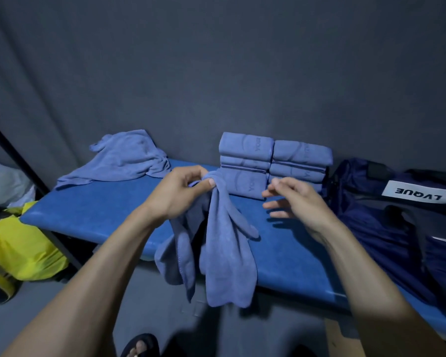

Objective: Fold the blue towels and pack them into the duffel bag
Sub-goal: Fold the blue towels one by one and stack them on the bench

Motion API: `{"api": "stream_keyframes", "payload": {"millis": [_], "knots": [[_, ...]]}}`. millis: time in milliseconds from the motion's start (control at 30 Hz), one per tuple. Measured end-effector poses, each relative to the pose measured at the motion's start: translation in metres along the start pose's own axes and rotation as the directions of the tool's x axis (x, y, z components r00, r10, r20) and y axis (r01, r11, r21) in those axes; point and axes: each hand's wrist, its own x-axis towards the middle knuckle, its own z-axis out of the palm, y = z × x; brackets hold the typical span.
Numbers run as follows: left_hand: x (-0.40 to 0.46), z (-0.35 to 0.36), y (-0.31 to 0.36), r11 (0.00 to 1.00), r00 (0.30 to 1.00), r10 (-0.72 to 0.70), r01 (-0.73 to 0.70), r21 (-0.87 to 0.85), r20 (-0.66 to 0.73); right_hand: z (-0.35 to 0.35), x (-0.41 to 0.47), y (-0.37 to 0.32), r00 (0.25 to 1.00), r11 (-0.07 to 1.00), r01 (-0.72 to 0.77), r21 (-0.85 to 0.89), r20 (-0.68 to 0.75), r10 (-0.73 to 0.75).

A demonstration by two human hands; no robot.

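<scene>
The left hand pinched one blue towel at its bunched top, thumb against curled fingers, and the cloth hung down in loose folds over the front edge of the bench. The right hand was at the towel's three o'clock, apart from it, fingers spread loosely and holding nothing.

Folded towels stood against the gray curtain at twelve o'clock from the hands, in two stacks touching side by side. The left stack showed three towels; the right stack showed at least three, its lowest partly hidden behind the right hand, so the full count could not be told. One more unfolded towel, the heap, lay crumpled at ten o'clock on the far left corner of the bench, well apart from the stacks.

One dark blue duffel bag sat at three o'clock on the right end of the bench, just beside the right stack, bearing a white label with black letters. No towel could be seen inside it.

One yellow bag lay on the floor at eight o'clock, below the bench's left end. One sandaled foot showed at six o'clock.
</scene>
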Motion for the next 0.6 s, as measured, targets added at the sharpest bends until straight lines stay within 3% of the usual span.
{"api": "stream_keyframes", "payload": {"millis": [167, 400, 600], "knots": [[-0.002, 0.001, 0.006, 0.995, 0.990, 0.097, -0.100, 0.022, 0.100, 0.030, -0.006, 0.006, 0.960, 0.975, 0.094, -0.201, 0.277, -0.036], [-0.008, 0.004, 0.014, 0.985, 0.959, 0.171, -0.167, -0.035, 0.225, 0.033, -0.004, 0.006, 0.894, 0.990, 0.140, -0.033, 0.433, -0.113], [-0.004, -0.004, 0.005, 0.993, 0.988, 0.116, -0.117, 0.013, 0.103, 0.014, 0.000, 0.009, 0.896, 0.995, 0.081, -0.049, 0.441, -0.051]]}}
